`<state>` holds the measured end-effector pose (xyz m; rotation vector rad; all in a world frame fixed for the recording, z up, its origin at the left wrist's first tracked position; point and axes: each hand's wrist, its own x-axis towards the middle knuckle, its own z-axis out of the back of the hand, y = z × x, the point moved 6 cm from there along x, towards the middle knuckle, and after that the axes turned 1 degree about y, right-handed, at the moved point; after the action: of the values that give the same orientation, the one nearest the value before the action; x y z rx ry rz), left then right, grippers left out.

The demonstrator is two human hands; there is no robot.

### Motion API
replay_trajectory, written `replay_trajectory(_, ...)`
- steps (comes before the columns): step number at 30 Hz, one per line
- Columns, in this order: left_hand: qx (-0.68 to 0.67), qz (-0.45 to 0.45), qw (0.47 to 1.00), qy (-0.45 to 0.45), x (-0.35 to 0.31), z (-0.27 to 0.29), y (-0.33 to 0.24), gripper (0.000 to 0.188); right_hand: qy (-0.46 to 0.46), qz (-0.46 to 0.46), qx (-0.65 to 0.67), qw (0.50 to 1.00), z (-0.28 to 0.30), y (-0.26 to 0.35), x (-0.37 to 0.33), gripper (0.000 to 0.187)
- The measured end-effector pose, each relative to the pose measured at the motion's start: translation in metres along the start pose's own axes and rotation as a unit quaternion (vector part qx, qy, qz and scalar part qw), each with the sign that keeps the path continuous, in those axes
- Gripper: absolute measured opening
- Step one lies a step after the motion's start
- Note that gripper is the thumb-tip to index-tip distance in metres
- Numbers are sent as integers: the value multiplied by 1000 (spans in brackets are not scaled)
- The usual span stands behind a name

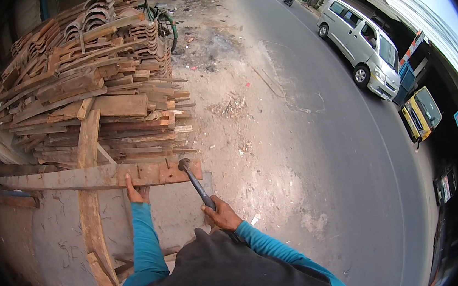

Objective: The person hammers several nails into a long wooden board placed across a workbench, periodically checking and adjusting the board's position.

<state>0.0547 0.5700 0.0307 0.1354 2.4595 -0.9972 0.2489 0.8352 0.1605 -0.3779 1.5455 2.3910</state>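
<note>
A long wooden plank (pixel 99 178) lies crosswise in front of me, over another upright-running timber (pixel 89 140). My left hand (pixel 136 191) grips its near edge, the thumb on top and the other fingers partly hidden beneath. Closed round the dark handle of a hammer (pixel 196 184) is my right hand (pixel 224 215). The hammer's head is at the plank's right end, near several dark spots in the wood; whether it touches the wood I cannot tell.
A high stack of old boards (pixel 73 100) with curved roof tiles (pixel 98 12) on it rises at the left. Behind it stands a bicycle (pixel 166 24). On the road (pixel 339 148) at the right are a silver van (pixel 360 40) and a yellow vehicle (pixel 422 113). Bent nails lie near the planks.
</note>
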Motion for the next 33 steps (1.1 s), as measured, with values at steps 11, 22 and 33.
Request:
replay_trajectory(11,29,-23,999,-5,3,5,-3,102,-41,45,156,986,34,84,-7,40)
replay_trajectory(22,4,-56,998,-32,-1,15,-8,93,-21,164,-171,971,62,130,21,35)
replay_trajectory(33,-5,-56,998,-36,3,10,-12,94,127,-27,-91,987,40,76,24,49)
